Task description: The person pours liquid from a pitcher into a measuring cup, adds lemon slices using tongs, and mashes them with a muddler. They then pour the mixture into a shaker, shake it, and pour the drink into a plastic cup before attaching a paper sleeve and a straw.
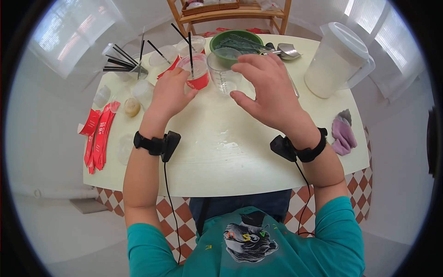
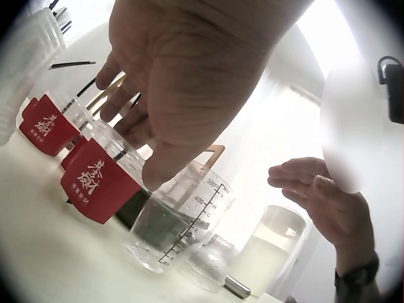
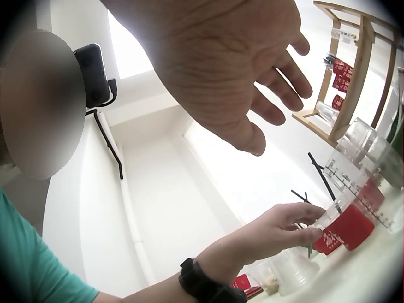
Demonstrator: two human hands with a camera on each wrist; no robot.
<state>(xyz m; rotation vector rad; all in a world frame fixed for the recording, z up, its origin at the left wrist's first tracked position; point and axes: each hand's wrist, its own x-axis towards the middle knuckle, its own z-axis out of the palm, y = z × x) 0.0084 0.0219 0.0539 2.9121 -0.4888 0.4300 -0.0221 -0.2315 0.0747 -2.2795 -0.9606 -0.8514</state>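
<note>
My left hand [image 1: 170, 94] is beside a clear plastic cup [image 1: 199, 69] with a red paper sleeve and a black straw. Its fingers are spread loosely, close to the cup's rim, and the thumb points toward the cup's near side. My right hand [image 1: 272, 90] hovers with fingers parted and nothing in them, to the right of a clear measuring cup [image 1: 224, 79]. That cup bears a printed scale, seen in the left wrist view too. A second red-sleeved cup [image 2: 49, 126] stands farther along in the left wrist view.
Behind the measuring cup sits a green bowl [image 1: 221, 41], with a metal scoop [image 1: 289, 51] beside it. A lidded pitcher [image 1: 334, 64] stands right, above a purple-grey cloth [image 1: 344, 134]. At left are red sleeves [image 1: 102, 138], black straws [image 1: 121, 62] and a small jar [image 1: 132, 107].
</note>
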